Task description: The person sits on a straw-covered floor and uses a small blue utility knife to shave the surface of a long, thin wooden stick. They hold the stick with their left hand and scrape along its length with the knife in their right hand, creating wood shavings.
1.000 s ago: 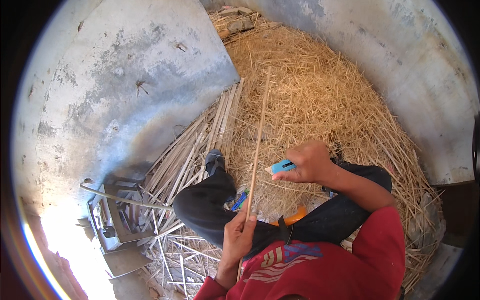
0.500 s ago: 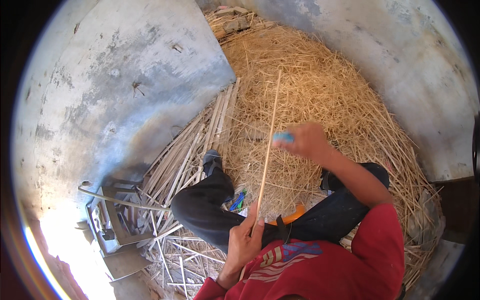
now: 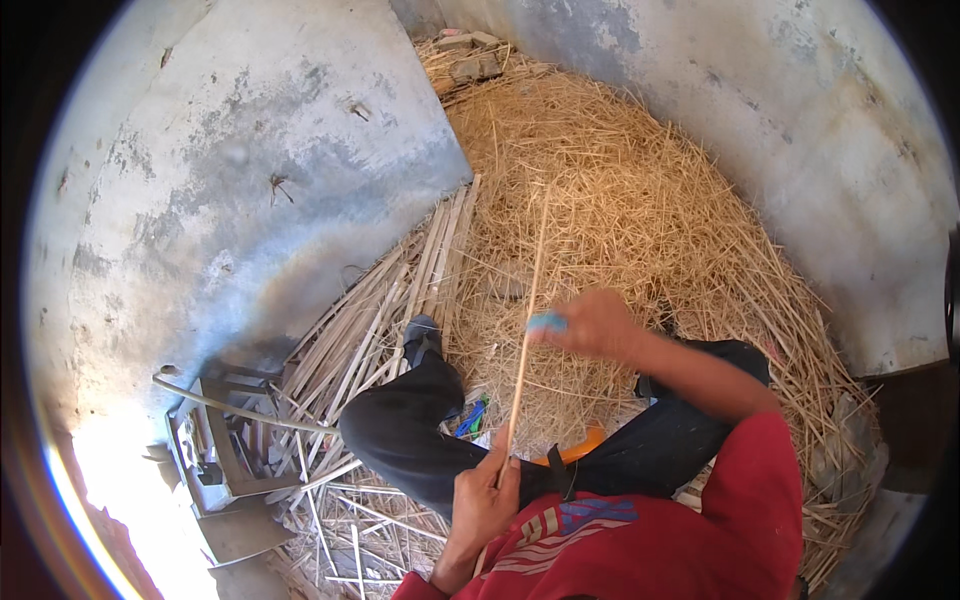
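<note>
Over the straw pile (image 3: 640, 210), both hands worked one long thin stick (image 3: 527, 330).
The left hand (image 3: 482, 500) pinched the stick's lower end near the lap; the right hand (image 3: 592, 325) closed its fingers around a small blue tool (image 3: 546, 322) pressed against the stick midway, which rose slanting toward the pile's middle.

Long thin pale bamboo stick (image 3: 527, 330), near upright, beside small blue tool (image 3: 546, 322).
</note>
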Demonstrator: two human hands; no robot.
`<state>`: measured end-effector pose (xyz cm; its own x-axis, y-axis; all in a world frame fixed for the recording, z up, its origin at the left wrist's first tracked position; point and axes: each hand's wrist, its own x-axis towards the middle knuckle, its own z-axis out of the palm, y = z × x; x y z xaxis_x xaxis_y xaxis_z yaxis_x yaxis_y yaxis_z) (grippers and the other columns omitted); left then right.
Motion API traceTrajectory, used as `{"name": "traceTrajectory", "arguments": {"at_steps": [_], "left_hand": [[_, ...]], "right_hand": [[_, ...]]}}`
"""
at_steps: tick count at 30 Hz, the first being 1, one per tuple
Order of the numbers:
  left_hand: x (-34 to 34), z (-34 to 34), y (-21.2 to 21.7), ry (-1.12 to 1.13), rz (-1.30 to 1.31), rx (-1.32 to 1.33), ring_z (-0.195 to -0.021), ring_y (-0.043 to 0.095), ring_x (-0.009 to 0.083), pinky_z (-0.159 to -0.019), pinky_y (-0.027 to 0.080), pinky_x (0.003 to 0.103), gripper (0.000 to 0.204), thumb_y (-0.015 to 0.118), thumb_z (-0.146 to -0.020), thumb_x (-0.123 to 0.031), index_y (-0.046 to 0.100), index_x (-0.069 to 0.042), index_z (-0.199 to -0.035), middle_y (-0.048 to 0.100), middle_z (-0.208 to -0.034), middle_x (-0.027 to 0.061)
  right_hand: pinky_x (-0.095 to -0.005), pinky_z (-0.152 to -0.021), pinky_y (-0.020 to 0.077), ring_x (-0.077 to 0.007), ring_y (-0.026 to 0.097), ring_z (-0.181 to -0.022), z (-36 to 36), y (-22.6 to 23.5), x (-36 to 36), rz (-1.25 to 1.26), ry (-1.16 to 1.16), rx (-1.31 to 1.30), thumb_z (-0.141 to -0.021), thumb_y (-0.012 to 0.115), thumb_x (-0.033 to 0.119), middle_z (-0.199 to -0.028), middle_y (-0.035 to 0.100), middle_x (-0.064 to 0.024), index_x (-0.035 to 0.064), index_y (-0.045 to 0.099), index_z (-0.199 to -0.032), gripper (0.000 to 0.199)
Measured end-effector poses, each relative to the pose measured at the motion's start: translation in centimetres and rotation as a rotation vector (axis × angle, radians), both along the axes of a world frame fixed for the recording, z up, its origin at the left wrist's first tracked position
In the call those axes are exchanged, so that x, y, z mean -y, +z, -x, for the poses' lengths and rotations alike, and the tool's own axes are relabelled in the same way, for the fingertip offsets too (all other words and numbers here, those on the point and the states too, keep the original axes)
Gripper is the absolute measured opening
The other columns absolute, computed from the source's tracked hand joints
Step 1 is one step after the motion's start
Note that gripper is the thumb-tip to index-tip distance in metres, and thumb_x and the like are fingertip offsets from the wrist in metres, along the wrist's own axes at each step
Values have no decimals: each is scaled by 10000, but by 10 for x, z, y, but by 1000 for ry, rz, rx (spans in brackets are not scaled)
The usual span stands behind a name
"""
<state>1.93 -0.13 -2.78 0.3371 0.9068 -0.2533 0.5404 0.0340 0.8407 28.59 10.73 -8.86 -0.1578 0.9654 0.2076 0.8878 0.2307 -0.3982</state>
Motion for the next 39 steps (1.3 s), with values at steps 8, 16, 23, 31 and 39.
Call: {"name": "traceTrajectory", "arguments": {"at_steps": [8,16,23,31,39], "left_hand": [[-1,0,10,-14,-28,10,-486,397,43,-449,359,243,438,538,-893,-41,476,39,-1320,410,-513,65],[5,4,11,-4,-23,-10,-527,419,33,-468,375,233,436,534,-897,-35,485,6,-1328,457,-549,74],[26,13,18,-85,173,103,-569,444,24,-493,388,208,439,514,-923,-46,455,0,-1356,549,-653,37],[0,23,-11,32,708,949,-410,356,78,-486,342,238,480,405,-1011,-165,280,-18,-1451,410,-513,1],[-1,8,3,32,713,891,-401,330,72,-485,309,222,487,419,-1010,-187,289,-16,-1447,389,-491,-3]], "right_hand": [[-309,-363,396,-180,525,-374,-28,-3,-33,-193,-39,58,-757,440,812,-424,491,-24,117,621,-600,735],[-317,-330,343,-156,443,-351,-9,-11,-13,-315,67,40,-833,382,763,-422,446,4,144,580,-570,701],[-298,-351,234,-100,274,-389,-182,10,-83,76,-832,-26,-887,237,747,-462,280,64,141,392,-514,728],[-376,-460,443,-246,571,-470,-29,15,-8,-65,-116,-11,-818,545,655,-534,570,-102,109,701,-773,569],[-352,-399,403,-221,524,-401,-35,20,-19,-48,-176,-94,-739,554,746,-484,522,-42,123,595,-588,641]]}}
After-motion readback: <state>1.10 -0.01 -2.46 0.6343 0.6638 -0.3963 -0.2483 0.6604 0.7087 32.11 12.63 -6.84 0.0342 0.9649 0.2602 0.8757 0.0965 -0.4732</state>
